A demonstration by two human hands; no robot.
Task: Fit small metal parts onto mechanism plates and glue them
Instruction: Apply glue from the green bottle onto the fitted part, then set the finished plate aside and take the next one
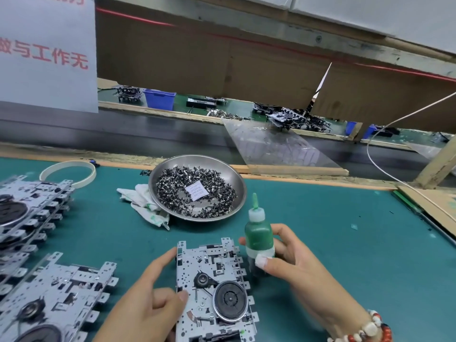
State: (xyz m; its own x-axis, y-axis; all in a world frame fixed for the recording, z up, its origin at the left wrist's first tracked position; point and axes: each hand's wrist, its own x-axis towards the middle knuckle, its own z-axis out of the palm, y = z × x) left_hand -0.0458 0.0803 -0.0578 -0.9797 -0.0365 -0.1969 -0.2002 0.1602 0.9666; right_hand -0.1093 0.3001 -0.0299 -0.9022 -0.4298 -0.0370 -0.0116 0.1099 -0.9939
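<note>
1. Head view looks down on a teal-matted table (320, 243), where a stamped, perforated metal mechanism plate (212, 290) lies flat near the front edge.
2. Left hand (153, 299) pinches the plate's left edge, index finger stretched along it, thumb on top.
3. Right hand (291, 257) has its grip wrapped round a small green plastic glue bottle (259, 233), upright with its pointed nozzle up, just right of the plate; a beaded bracelet (367, 329) circles the wrist.
4. Behind, a round, shiny steel dish (170, 169) holds a heap of small dark metal parts (172, 183) and a white paper slip (199, 192).
5. A crumpled white cloth (140, 201) lies beside the dish; more plates (49, 299) are stacked at left.
</note>
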